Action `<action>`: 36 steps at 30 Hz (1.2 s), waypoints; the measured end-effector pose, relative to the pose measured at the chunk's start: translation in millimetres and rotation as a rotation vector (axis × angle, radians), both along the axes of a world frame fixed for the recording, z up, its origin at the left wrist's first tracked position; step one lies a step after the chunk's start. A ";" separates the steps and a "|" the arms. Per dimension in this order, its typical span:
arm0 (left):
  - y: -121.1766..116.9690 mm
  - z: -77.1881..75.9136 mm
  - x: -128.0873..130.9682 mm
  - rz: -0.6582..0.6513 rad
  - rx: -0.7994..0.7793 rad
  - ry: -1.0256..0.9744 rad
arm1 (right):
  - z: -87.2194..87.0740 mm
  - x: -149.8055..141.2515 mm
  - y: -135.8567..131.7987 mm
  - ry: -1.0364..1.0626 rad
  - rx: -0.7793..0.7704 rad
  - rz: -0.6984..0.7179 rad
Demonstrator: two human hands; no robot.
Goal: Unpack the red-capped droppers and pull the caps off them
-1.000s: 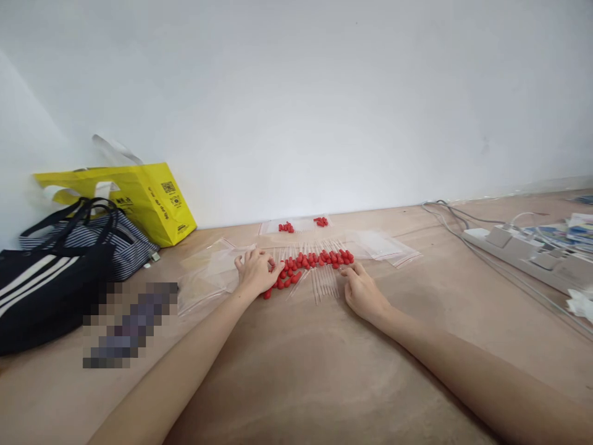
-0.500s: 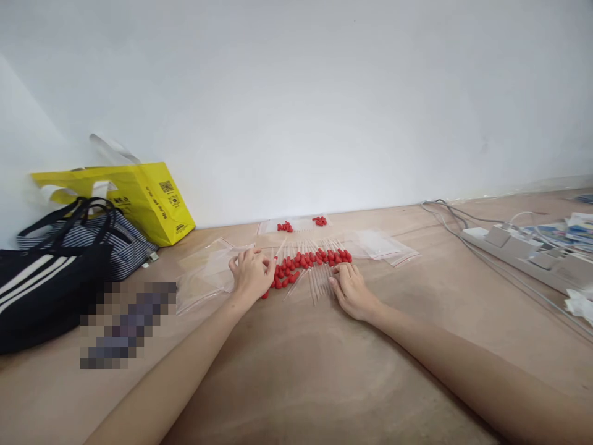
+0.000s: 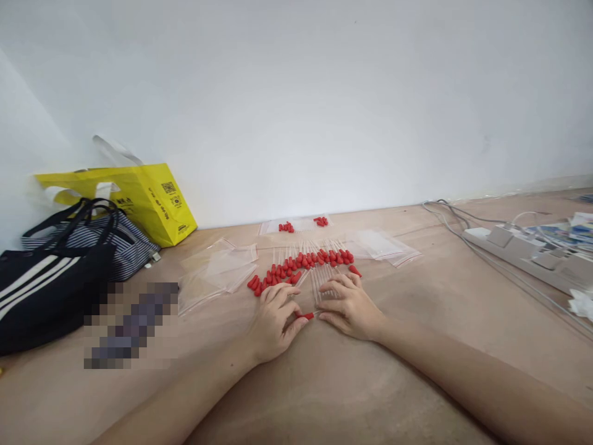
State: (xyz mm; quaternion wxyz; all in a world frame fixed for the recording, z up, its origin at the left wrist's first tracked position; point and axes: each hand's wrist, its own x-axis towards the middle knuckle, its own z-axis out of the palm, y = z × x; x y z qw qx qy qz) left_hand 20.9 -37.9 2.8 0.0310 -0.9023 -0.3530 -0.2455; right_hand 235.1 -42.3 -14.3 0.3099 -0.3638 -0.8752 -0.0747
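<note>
My left hand (image 3: 278, 321) pinches a red rubber bulb (image 3: 306, 316) between thumb and fingertips, low in front of the pile. Facing it, my right hand (image 3: 354, 309) is closed on a thin clear dropper tube (image 3: 317, 313); its end meets the bulb, though how far it goes in I cannot tell. Loose clear tubes (image 3: 319, 279) lie beneath and beside the right fingers. Behind both hands spreads a row of droppers with red bulbs (image 3: 296, 262), their pale stems pointing toward the wall. One red bulb (image 3: 354, 271) lies just beyond my right hand.
Clear zip bags lie left (image 3: 217, 266) and right (image 3: 382, 245) of the row. Another bag (image 3: 303, 224) with red bulbs is near the wall. A yellow bag (image 3: 171, 204) and dark bag (image 3: 55, 290) stand left; a power strip (image 3: 523, 253) with cables is right.
My left hand has left the pile's left side, coming right and nearer with a red bulb. My right hand has drawn slightly nearer with a tube. The two now meet.
</note>
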 end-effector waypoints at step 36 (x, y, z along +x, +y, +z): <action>9.1 -11.5 14.7 -0.156 0.132 -0.080 | -9.4 -4.5 2.9 0.103 0.247 0.068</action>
